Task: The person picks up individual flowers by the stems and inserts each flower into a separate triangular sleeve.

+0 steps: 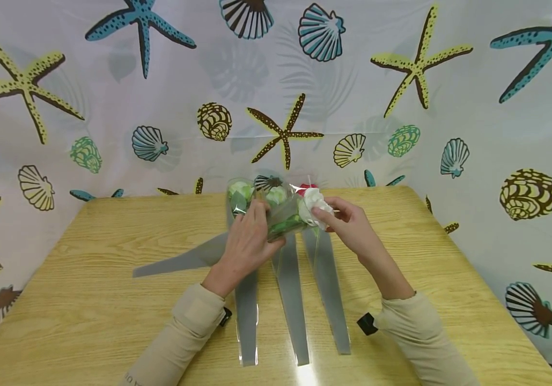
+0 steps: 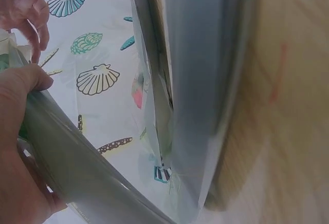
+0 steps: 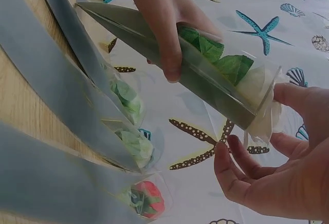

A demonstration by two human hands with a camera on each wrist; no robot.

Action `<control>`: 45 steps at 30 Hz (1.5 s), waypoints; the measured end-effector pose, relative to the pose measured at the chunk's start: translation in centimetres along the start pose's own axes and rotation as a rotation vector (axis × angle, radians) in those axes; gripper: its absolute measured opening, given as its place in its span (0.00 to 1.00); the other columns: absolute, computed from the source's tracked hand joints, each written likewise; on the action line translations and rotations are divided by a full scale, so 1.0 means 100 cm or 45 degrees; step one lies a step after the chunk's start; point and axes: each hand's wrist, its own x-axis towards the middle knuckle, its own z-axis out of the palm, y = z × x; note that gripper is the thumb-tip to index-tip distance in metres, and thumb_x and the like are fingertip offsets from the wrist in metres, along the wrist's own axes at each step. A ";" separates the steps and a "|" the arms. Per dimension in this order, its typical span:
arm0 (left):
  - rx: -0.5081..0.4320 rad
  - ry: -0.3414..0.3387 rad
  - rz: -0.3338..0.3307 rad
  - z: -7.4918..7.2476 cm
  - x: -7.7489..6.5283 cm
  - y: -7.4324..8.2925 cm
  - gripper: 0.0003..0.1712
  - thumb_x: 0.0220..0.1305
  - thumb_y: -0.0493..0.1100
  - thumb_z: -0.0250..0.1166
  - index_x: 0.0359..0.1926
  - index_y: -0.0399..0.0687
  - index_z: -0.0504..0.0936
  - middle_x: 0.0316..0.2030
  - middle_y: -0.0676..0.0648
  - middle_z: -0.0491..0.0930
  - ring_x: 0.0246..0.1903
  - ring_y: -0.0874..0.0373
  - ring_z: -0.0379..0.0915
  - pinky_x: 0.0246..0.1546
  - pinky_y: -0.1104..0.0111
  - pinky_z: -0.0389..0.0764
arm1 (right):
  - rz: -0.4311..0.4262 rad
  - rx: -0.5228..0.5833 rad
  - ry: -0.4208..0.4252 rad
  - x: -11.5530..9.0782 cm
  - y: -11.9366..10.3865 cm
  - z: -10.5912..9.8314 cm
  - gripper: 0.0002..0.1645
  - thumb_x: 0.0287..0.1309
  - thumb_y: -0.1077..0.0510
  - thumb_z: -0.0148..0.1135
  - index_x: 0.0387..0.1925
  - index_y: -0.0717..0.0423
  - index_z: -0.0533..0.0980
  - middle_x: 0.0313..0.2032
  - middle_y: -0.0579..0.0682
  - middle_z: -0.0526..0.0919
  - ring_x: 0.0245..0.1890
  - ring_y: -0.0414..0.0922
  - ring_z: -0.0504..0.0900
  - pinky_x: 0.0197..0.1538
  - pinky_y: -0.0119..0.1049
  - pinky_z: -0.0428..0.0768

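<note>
A white artificial flower [image 1: 314,208] with green leaves [image 3: 234,67] lies inside a clear-fronted, grey-backed tapered sleeve [image 3: 205,93]. My left hand [image 1: 249,236] grips this sleeve around its middle, holding it slanted above the table. At the sleeve's wide end, my right hand [image 1: 353,225] pinches the white bloom and the clear film between thumb and finger. Its other fingers are bent below, off the flower, in the right wrist view. Under the hands lie several similar sleeves: two with pale green flowers [image 3: 126,100] and one with a red flower [image 3: 149,198].
The wooden table [image 1: 111,236] carries the sleeves, their grey narrow ends [image 1: 295,311] pointing towards me. Behind and beside it hangs a white cloth [image 1: 184,96] printed with shells and starfish. Small black devices [image 1: 367,324] sit near both wrists.
</note>
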 end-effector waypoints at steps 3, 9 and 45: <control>-0.005 -0.010 -0.003 0.000 0.000 0.000 0.37 0.53 0.53 0.80 0.53 0.41 0.69 0.44 0.44 0.75 0.29 0.52 0.75 0.30 0.59 0.74 | 0.015 0.000 -0.021 0.000 0.000 0.001 0.25 0.75 0.46 0.63 0.66 0.54 0.79 0.47 0.41 0.82 0.44 0.38 0.82 0.49 0.30 0.83; -0.014 -0.011 0.001 0.000 0.000 0.000 0.39 0.52 0.54 0.82 0.54 0.41 0.69 0.45 0.44 0.75 0.30 0.51 0.76 0.31 0.59 0.74 | 0.000 -0.071 -0.048 -0.002 -0.002 -0.001 0.26 0.75 0.46 0.63 0.66 0.53 0.78 0.57 0.51 0.83 0.55 0.47 0.81 0.54 0.35 0.82; 0.009 -0.039 0.133 0.002 -0.004 0.016 0.36 0.55 0.58 0.80 0.51 0.43 0.71 0.39 0.47 0.76 0.31 0.55 0.75 0.31 0.64 0.73 | 0.098 -0.069 -0.501 0.001 0.009 -0.017 0.25 0.74 0.51 0.63 0.65 0.58 0.80 0.59 0.51 0.86 0.56 0.39 0.84 0.67 0.53 0.80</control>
